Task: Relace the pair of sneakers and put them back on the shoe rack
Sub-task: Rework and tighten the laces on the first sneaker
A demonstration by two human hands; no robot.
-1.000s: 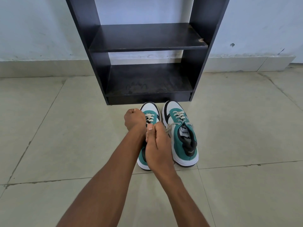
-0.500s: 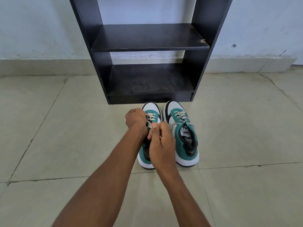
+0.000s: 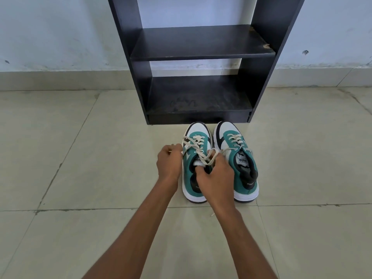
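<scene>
Two green, white and black sneakers stand side by side on the floor, toes toward the rack. The left sneaker (image 3: 193,178) has its cream lace (image 3: 198,148) crossed loosely over the tongue. My left hand (image 3: 168,165) is beside its left edge, pinching one lace end. My right hand (image 3: 216,171) rests over the shoe's opening, gripping the other strand, which loops over my fingers. The right sneaker (image 3: 239,156) is laced, with loose ends draped at its sides. The black shoe rack (image 3: 198,81) stands just beyond the toes, both shelves bare.
Beige floor tiles (image 3: 80,162) spread to both sides of the shoes. A pale wall with a tiled skirting (image 3: 50,79) runs behind the rack. A small lace tip lies on the floor by my right wrist (image 3: 212,214).
My hands have drawn apart: the left moved out to the left with a lace end, the right dropped back over the shoe's opening. The lace now shows crossed between them.
</scene>
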